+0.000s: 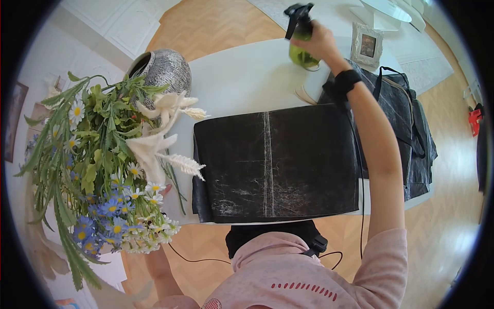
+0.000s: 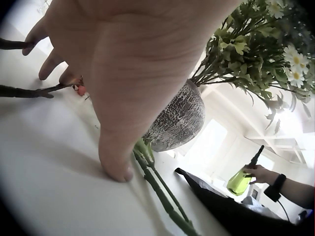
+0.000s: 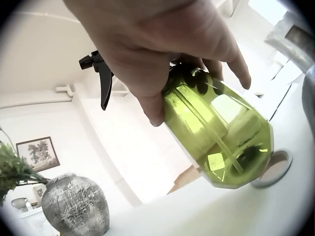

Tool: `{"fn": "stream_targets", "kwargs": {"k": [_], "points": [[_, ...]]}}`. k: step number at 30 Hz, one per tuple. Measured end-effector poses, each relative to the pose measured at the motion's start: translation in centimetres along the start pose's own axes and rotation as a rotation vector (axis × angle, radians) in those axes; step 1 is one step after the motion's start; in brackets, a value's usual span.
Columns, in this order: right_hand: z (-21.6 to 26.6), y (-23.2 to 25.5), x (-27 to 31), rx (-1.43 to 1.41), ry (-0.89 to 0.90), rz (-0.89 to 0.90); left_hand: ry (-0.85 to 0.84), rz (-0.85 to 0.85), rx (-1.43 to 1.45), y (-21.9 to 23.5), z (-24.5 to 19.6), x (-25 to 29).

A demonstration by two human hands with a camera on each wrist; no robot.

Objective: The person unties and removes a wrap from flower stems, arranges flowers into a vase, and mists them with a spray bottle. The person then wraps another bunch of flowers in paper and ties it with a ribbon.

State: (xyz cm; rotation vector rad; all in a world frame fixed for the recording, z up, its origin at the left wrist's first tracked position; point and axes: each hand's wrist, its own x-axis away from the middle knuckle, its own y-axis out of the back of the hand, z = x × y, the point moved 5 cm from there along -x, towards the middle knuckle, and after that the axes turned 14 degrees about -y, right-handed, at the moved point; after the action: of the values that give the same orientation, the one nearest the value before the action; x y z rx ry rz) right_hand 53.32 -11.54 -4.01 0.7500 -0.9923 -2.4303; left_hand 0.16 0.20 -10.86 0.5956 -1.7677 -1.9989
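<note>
A: Head view, item one?
B: Right hand (image 1: 320, 40), fingers wrapped round a green spray bottle (image 1: 301, 38) with a black trigger top, at the far edge of the white table (image 1: 247, 77). Whether the bottle stands on the table or hangs just above it cannot be told here.
A: Other entries?
B: Grey speckled vase (image 1: 163, 69) at the table's left end; a bunch of flowers (image 1: 103, 159), daisies with blue and white blooms, in front of it. Black mat (image 1: 275, 162) spread across the near half. Black bag (image 1: 406, 123) on the right, small picture frame (image 1: 367, 45) beyond it. The left hand is hidden by the flowers.
A: Left wrist view?
B: Left hand (image 2: 123, 73) with fingers (image 2: 115, 164) fairly straight; green stems (image 2: 160, 194) run just beside the thumb tip, over the table. Whether it pinches them I cannot tell. Vase and flowers right behind; the bottle far off in the right hand.
A: Right wrist view?
B: Right hand gripping the bottle's neck; the green body tilted, its base just above the table beside a round coaster (image 3: 273, 169). Vase lower left.
</note>
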Motion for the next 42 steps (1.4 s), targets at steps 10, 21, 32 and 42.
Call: {"fn": "stream_targets", "kwargs": {"k": [10,21,32,42], "points": [[-5.4,-0.3,-2.0,0.012,-0.143,-0.040,0.106,0.094,0.066,0.4,-1.1,-1.7],[-3.8,4.5,6.5,0.062,-0.316,0.277,0.129,0.022,0.085,-0.9,-1.7,-3.5],[2.1,6.9,14.2,-0.022,0.119,0.512,0.520,-0.113,0.805,-7.6,7.4,-0.3],[7.4,8.3,20.0,-0.050,0.360,0.572,0.604,-0.738,1.057,-1.8,8.1,1.3]]}}
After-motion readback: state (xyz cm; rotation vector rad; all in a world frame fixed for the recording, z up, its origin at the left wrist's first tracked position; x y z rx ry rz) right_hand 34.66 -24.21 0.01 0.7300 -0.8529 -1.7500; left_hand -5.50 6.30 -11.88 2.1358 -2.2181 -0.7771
